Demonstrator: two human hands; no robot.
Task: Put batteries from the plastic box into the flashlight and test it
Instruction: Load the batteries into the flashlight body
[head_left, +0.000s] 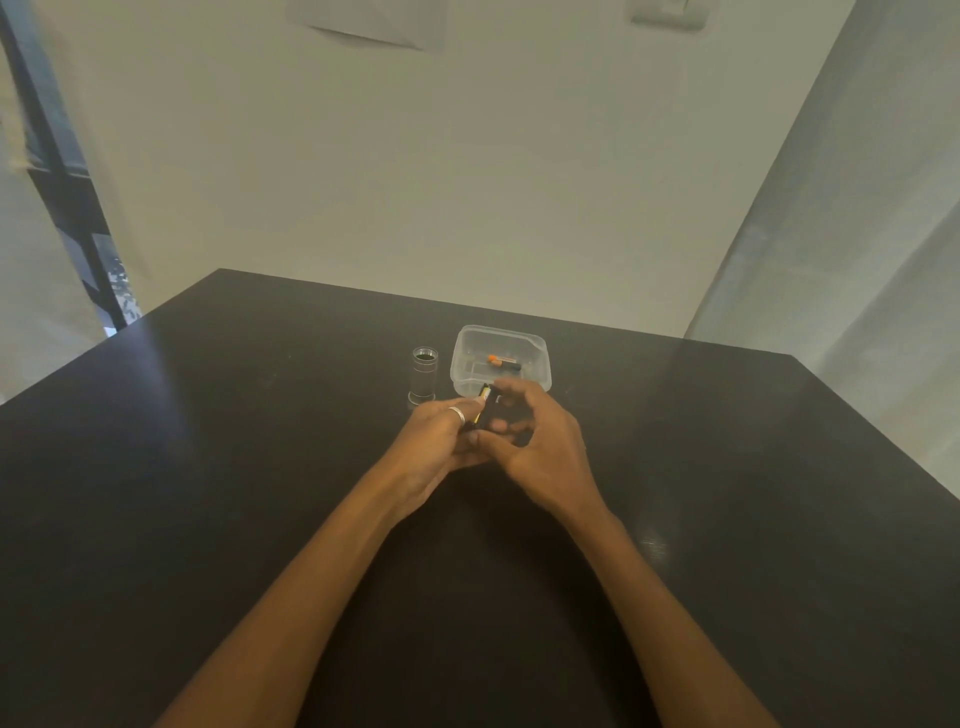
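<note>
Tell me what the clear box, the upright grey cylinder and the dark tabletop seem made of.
The clear rounded box: thin translucent plastic, since the table shows through its walls. The upright grey cylinder: probably metal by its dull sheen, though painted plastic is possible. The dark tabletop: glossy laminate or lacquered wood; it mirrors light.

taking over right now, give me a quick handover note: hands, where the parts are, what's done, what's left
Both the left hand and the right hand grip the black battery holder. A yellow-and-black battery sits at its far end.
The flashlight body stands upright, open end up, left of the plastic box.
One orange-and-black battery lies in the box.
Done: a battery is at the holder.
Left: finish loading, fit the holder into the flashlight, test.
</note>
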